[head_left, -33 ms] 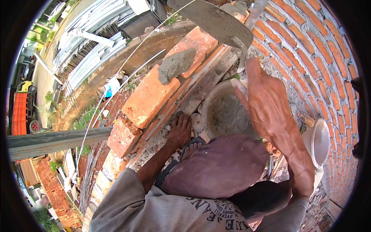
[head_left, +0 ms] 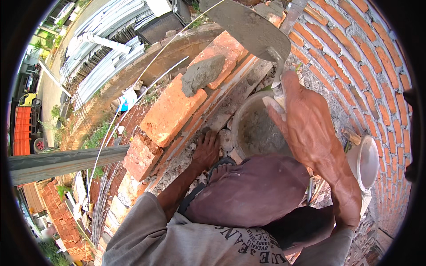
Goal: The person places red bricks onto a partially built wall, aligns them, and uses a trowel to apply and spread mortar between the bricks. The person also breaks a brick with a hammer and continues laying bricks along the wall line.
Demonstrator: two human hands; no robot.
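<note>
Head view: the right hand (head_left: 308, 122) grips a trowel (head_left: 248, 31), blade ahead of it; the left hand (head_left: 207, 147) rests with fingers slightly spread, bricks (head_left: 171, 116) to its left. A careless swing might dislodge the mortar (head_left: 202, 76) ahead of the left hand.

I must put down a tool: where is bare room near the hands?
Bare room shows atop the orange oblong clay brick, between the grey mortar lump and the reddish clay end brick. Crowded: the right hand with its grey metal trowel overlaps the round grey bucket in view, and grey rubble borders the left hand.
</note>
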